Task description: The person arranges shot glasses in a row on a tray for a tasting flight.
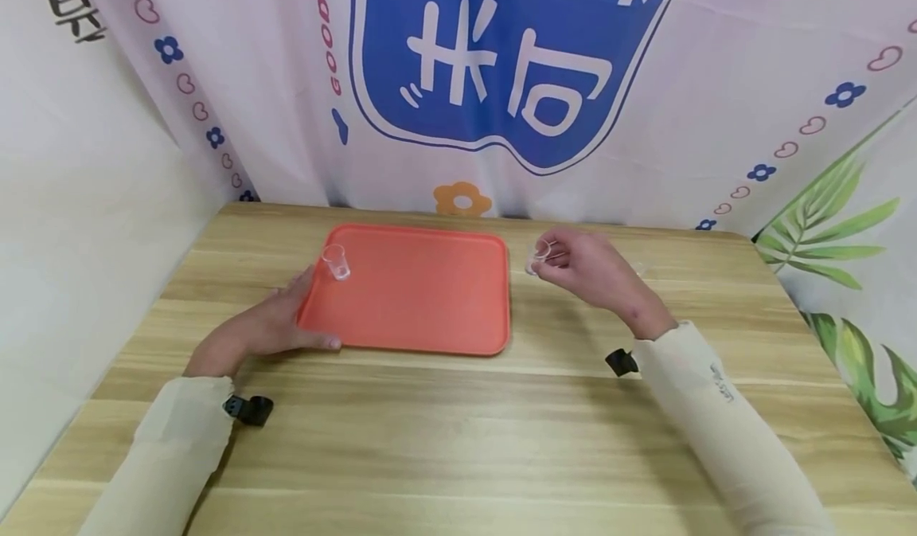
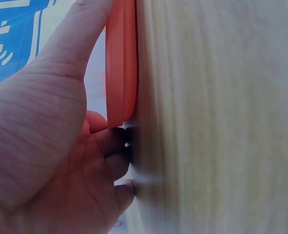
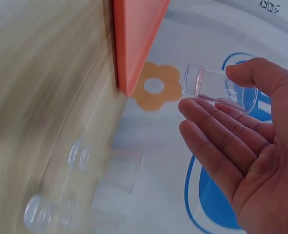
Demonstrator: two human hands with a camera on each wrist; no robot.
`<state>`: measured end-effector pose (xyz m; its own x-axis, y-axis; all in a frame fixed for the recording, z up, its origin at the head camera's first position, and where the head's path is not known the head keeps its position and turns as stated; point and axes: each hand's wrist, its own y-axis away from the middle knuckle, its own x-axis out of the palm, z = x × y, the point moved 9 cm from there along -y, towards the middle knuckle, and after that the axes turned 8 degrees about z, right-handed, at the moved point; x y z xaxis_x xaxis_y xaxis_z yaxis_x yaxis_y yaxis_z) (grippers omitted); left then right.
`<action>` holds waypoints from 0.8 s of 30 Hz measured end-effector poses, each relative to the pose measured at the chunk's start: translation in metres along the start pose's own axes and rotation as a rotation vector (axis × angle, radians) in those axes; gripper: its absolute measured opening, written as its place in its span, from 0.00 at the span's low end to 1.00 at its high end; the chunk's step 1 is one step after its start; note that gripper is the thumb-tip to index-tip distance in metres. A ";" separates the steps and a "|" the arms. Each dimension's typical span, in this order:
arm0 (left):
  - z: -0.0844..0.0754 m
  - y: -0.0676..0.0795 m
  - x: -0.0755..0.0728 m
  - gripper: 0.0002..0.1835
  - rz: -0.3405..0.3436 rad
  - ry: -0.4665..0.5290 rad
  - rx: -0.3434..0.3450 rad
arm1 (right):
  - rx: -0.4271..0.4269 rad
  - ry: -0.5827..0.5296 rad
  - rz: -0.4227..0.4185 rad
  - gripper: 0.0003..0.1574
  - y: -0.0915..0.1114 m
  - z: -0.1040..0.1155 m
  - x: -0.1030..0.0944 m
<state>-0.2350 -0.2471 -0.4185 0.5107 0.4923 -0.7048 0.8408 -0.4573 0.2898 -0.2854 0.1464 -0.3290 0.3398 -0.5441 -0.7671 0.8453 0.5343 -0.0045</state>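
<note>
An orange-red tray (image 1: 423,289) lies flat on the wooden table, with a small clear cup (image 1: 338,264) upright near its left edge. My left hand (image 1: 275,321) holds the tray's front left corner, thumb along the front rim and fingers at the left side. In the left wrist view, the fingers bend in by the tray's corner (image 2: 121,73), low against the tabletop. My right hand (image 1: 583,269) pinches another clear cup (image 3: 217,87) between thumb and fingers, just right of the tray.
Two more clear cups, one nearer (image 3: 71,217) and one farther (image 3: 105,165), stand on the table in the right wrist view; my right hand and wrist largely hide them in the head view. A printed curtain (image 1: 286,122) hangs along the table's back edge.
</note>
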 end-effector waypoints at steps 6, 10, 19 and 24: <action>0.002 -0.002 0.002 0.72 0.010 0.012 -0.020 | -0.029 0.020 0.024 0.10 -0.019 0.014 0.013; 0.005 -0.001 0.002 0.73 0.016 0.029 -0.045 | -0.066 0.012 0.035 0.09 -0.033 0.024 0.024; 0.001 0.001 0.002 0.72 0.002 0.015 -0.010 | -0.098 0.009 0.066 0.09 -0.057 0.043 0.049; 0.000 0.000 0.001 0.71 -0.008 0.002 0.011 | -0.121 0.009 0.092 0.10 -0.069 0.052 0.066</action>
<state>-0.2346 -0.2467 -0.4193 0.5039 0.4973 -0.7062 0.8430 -0.4614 0.2766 -0.2996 0.0397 -0.3461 0.4093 -0.4834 -0.7738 0.7545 0.6562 -0.0108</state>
